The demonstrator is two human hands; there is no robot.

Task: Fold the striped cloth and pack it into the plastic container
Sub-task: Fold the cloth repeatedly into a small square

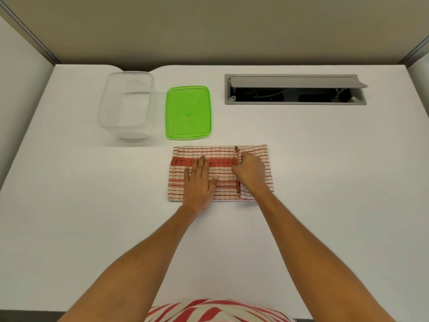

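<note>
The red-and-cream striped cloth [222, 156] lies folded into a rectangle on the white table [325, 182], in the middle. My left hand [199, 182] presses flat on its left half with straight fingers. My right hand [249, 170] has curled fingers and grips a folded edge of the cloth right of the middle. The clear plastic container [126, 105] stands open and empty at the back left. Its green lid [188, 112] lies flat beside it, just behind the cloth.
A grey cable hatch [294, 89] with its flap raised is set into the table at the back right. Partition walls close off the back and both sides. More striped fabric [218, 310] shows at the bottom edge, near my body.
</note>
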